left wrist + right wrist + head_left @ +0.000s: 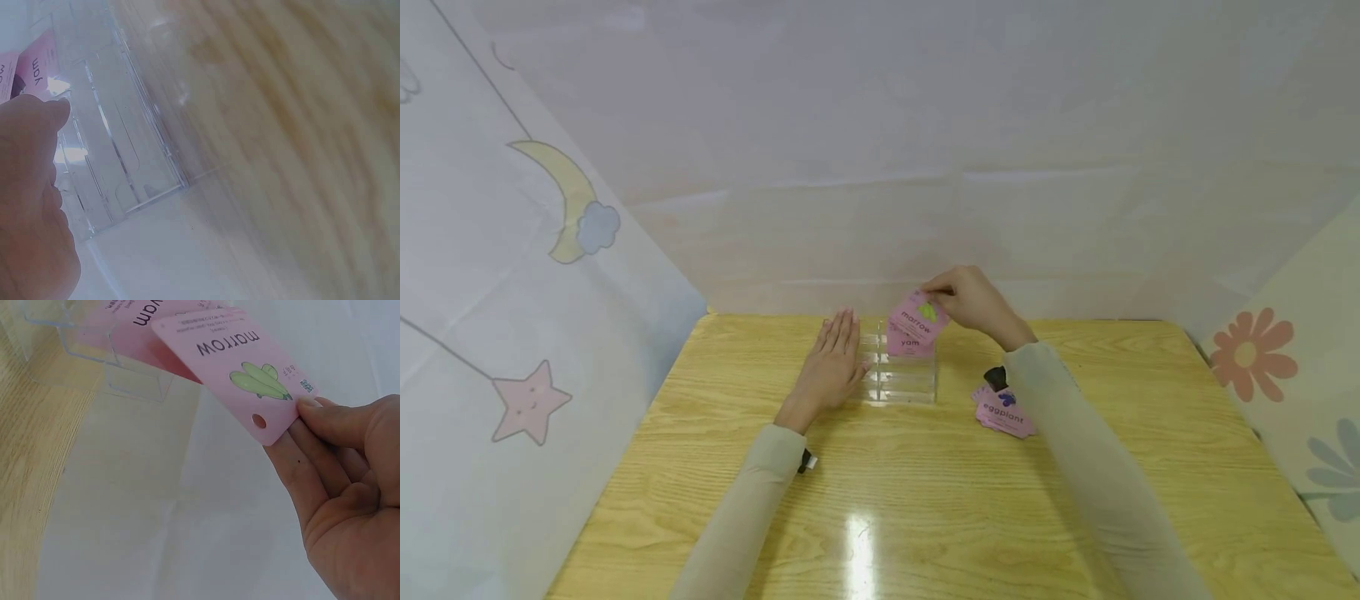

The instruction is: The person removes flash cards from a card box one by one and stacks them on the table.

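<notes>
Between thumb and fingers my right hand (976, 302) pinches a pink "marrow" card (244, 365) by one corner, above a clear plastic divided holder (907, 385). A pink "yam" card (910, 343) stands in the holder's back right part, partly covered by the marrow card. Fingers extended, my left hand (831, 367) rests against the holder's left side, its thumb reaching over the edge. In the left wrist view the clear holder (119, 125) shows several narrow slots beside the thumb.
Pink cards with "eggplant" on top (1002, 414) lie on the wooden table (910, 483) to the right, partly under the right sleeve. A black strap piece (996, 378) shows at the right forearm. A pale cloth wall (865, 217) rises behind the table.
</notes>
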